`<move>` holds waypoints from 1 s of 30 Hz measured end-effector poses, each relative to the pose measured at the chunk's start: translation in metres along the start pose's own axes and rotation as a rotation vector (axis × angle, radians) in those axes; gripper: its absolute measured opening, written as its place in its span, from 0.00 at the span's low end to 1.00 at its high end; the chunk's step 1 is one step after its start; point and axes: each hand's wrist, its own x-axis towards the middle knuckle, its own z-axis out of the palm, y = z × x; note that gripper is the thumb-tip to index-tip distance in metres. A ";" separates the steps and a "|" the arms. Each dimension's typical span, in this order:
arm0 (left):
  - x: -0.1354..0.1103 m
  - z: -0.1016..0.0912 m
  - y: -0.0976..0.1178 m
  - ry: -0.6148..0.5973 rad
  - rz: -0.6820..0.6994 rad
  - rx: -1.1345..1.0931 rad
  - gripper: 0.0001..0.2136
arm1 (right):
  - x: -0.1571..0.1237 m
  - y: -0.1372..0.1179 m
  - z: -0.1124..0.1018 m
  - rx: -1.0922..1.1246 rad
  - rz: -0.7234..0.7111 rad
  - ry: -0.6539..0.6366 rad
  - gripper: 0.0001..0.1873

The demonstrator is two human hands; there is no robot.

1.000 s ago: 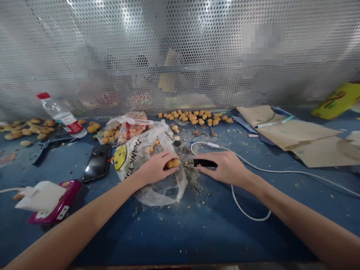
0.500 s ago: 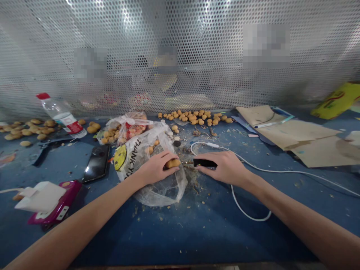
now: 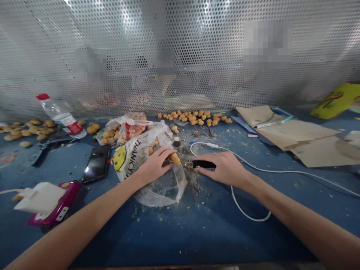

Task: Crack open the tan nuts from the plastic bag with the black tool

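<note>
My left hand (image 3: 156, 165) is closed over the open plastic bag, pinching a small tan gourd (image 3: 174, 159) between thumb and fingers. One end of the gourd points toward the right, tilted down. Across from it my right hand (image 3: 229, 168) grips a black-handled tool (image 3: 204, 164). A thin metal tip (image 3: 188, 164) sticks out from that handle toward the gourd, with a small gap between them. Beneath my left hand lies the clear plastic bag (image 3: 160, 197), printed with a yellow smiley and black letters, with a few tan pieces in it.
More tan gourds (image 3: 194, 117) lie along the perforated metal screen (image 3: 197, 45). A tied bag (image 3: 132, 127), bottle (image 3: 67, 120), phone (image 3: 96, 164) and purple power strip (image 3: 67, 198) with a white charger occupy the left. A white cable (image 3: 253, 168) and brown paper (image 3: 317, 150) lie right.
The gourd in my left hand has turned, its free end now angled more downward to the right. My right hand and the tool have barely moved.
</note>
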 end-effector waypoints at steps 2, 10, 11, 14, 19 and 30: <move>0.000 0.000 -0.001 -0.010 -0.007 0.003 0.19 | 0.000 0.000 0.000 -0.006 0.007 -0.003 0.15; 0.001 -0.003 0.003 -0.022 -0.013 0.005 0.21 | 0.000 0.002 0.002 -0.033 0.010 -0.011 0.15; 0.000 -0.003 0.004 -0.025 0.000 0.003 0.21 | 0.000 0.002 0.002 -0.034 0.008 -0.016 0.15; 0.000 -0.003 0.005 -0.057 0.059 0.006 0.21 | 0.001 0.003 0.004 -0.043 0.016 -0.021 0.16; 0.000 -0.001 0.005 -0.076 0.130 0.032 0.18 | 0.001 0.004 0.003 -0.043 0.051 -0.029 0.17; 0.004 -0.011 0.015 -0.231 0.151 0.046 0.27 | -0.001 0.005 0.003 -0.056 0.036 -0.056 0.17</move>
